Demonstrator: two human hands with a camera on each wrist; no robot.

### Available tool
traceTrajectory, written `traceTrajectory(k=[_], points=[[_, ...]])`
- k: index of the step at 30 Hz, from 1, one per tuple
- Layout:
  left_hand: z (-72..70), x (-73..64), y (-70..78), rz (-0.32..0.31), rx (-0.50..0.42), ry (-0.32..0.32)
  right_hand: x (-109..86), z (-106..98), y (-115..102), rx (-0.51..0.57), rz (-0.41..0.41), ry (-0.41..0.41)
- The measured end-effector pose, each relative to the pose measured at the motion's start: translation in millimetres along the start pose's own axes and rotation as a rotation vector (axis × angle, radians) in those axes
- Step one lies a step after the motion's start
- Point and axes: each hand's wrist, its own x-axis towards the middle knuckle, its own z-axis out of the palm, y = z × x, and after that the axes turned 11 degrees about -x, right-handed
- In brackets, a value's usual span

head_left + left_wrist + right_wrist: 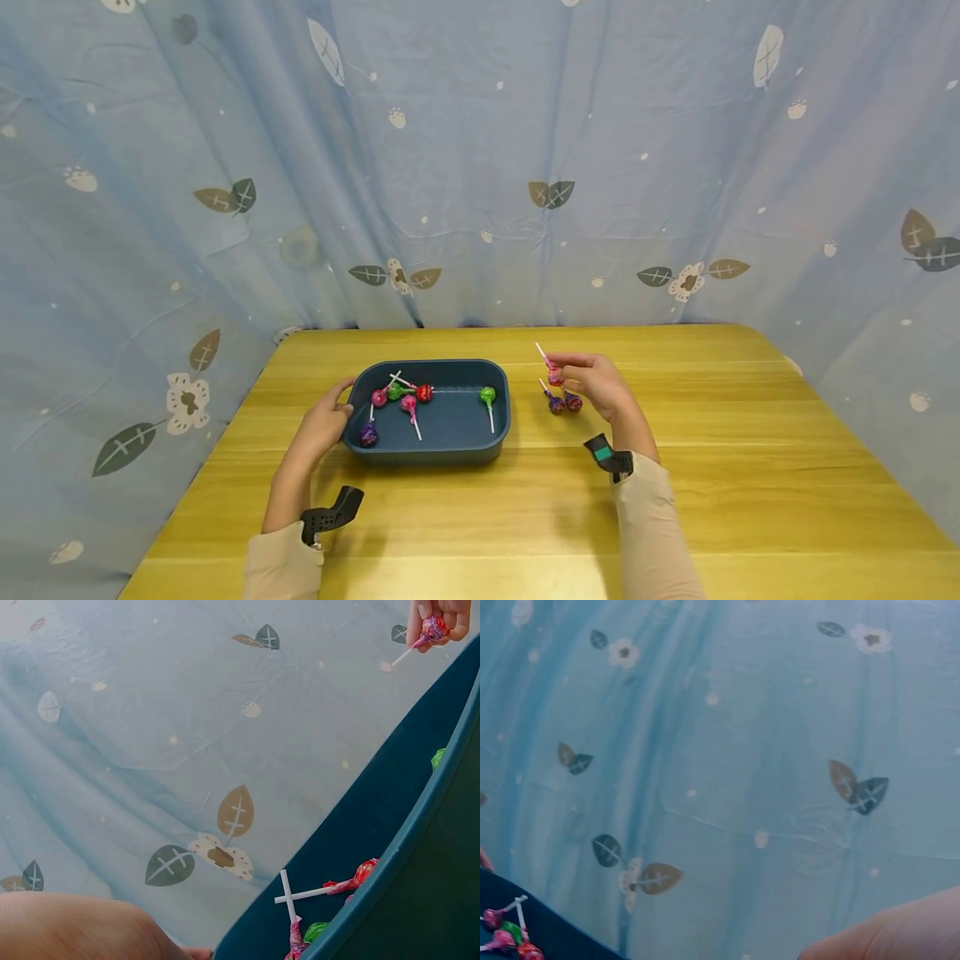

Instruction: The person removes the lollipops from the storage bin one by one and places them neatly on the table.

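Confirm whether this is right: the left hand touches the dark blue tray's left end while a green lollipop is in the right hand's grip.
Not quite: the lollipop in the grip of the right hand is pink, not green, as the head view shows. The left hand does touch the left end of the dark blue tray.

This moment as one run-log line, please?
left hand: touching blue tray | right hand: pinching pink lollipop | two lollipops: on wooden table
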Motion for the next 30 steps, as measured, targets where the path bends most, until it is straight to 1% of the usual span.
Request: traceTrajectory(k=[11,16,23,26,30], points=[[0.0,-0.6,-0.1,0.003,-0.015,-0.005,-3.1,-22,15,-0.002,0.054,0.085],[0.5,0.3,-0.7,0.000,-0.011,-0.003,-3.1,-30,23,-0.037,0.075,0.107],[0.7,-0.2,0.3,-0.004,-0.009,-0.004,-1.4,-32,30,-0.031,0.155,0.149],[0.9,-0.2,0.3,-0.002,-0.004,-0.004,0.0,-32,32,-0.060,0.174,0.161],[0.9,0.1,0.0,0.004,-0.003,-0.005,0.9,-31,36,-0.133,0.181,0.168]])
